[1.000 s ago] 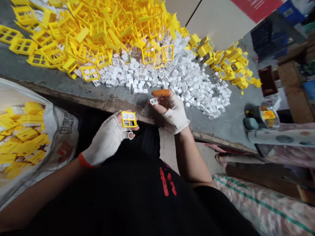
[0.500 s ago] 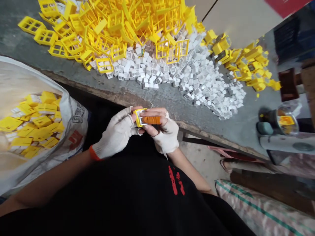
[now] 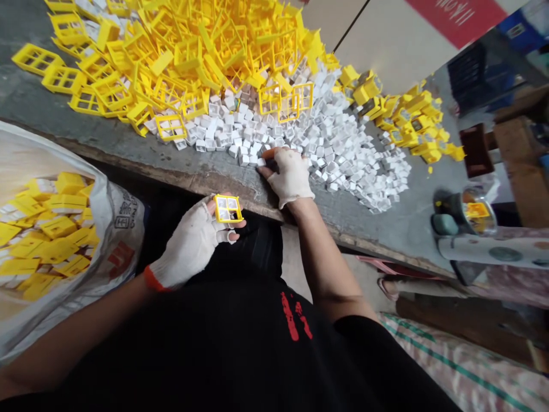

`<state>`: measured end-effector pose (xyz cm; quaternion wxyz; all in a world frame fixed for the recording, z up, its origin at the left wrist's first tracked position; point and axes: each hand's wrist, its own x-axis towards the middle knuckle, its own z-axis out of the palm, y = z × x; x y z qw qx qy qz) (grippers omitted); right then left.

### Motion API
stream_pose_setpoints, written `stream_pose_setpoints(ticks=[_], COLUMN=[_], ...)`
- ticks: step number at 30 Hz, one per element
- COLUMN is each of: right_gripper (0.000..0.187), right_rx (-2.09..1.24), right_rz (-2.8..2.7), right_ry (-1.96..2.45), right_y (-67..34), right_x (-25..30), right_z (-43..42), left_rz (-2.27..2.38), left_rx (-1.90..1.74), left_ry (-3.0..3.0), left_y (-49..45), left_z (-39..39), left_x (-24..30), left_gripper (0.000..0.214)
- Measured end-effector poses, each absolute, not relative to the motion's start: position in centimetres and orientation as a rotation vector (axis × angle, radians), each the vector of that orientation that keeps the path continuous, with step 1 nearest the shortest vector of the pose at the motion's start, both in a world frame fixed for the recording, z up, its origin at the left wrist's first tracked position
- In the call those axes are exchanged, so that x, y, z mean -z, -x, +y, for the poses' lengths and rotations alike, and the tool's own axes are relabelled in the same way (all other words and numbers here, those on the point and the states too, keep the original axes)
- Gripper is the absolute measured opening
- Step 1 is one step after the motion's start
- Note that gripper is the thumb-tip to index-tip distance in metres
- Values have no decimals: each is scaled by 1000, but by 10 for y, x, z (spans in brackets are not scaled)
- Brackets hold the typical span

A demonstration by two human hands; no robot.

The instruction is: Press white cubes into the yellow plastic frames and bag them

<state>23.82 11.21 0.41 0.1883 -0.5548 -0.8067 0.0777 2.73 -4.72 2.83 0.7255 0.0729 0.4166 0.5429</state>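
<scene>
My left hand point(image 3: 189, 246), in a white fingerless glove, pinches a small yellow four-window frame point(image 3: 228, 208) over my lap, with white inserts in its windows. My right hand point(image 3: 288, 174), also gloved, rests on the bench at the near edge of the pile of small white square pieces point(image 3: 334, 146). Its fingers are curled onto the pieces, and the orange tip on its forefinger point(image 3: 269, 153) shows at the front. What those fingers hold is hidden.
A large heap of empty yellow frames point(image 3: 184, 51) covers the back of the grey bench point(image 3: 128, 151). More yellow parts point(image 3: 412, 120) lie at the right. A white sack point(image 3: 115, 229) of finished yellow pieces stands at my left. A jar point(image 3: 476, 212) sits at the right.
My right hand left the frame and reached forward onto the white pieces on the bench. My left hand stayed over my lap with the frame.
</scene>
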Motion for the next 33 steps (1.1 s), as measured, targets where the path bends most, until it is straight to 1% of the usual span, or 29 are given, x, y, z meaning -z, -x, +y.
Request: stream_pose_setpoints(ticks=[2, 4, 7, 10, 12, 14, 17, 21, 24, 25, 28, 33], right_gripper=[17, 16, 25, 40, 48, 49, 39, 32, 15, 13, 17, 16], right_rx=[-143, -34, 68, 44, 33, -7, -122, -207, -239, -258, -286, -286], right_rz=[-2302, -2335, -2480, -2588, -2491, -2278, -2032, -2147, -2198, -2206, -2233, -2117], right_ry=[1506, 1457, 1347, 1215, 1223, 1285, 1353, 1445, 1419, 1365, 1218, 1370], right_y=[-237, -242, -253, -264, -273, -281, -286, -273, -261, -258, -253, -257], right_x=[-5, -8, -8, -4, 0, 3, 6, 2, -5, -8, -14, -12], right_z=[107, 95, 77, 66, 61, 58, 56, 58, 53, 49, 37, 34], left_rz=[920, 921, 916, 906, 901, 898, 912, 938, 952, 954, 955, 994], left_rx=[-1201, -1202, -1192, -1179, -1176, -1179, -1194, -1223, -1225, -1226, -1216, -1216], left_ry=[-166, -169, -174, -183, -193, -206, -213, -207, -211, -214, -236, -231], left_y=[-26, -25, -26, -28, -29, -28, -27, -28, -31, -31, -32, -32], left_z=[-48, -47, -46, -45, -45, -46, -47, -46, -47, -47, -49, -47], left_x=[-30, -32, -33, -34, -34, -33, -30, -27, -29, -30, -32, -32], left_gripper=[15, 16, 15, 14, 14, 15, 17, 22, 21, 21, 22, 28])
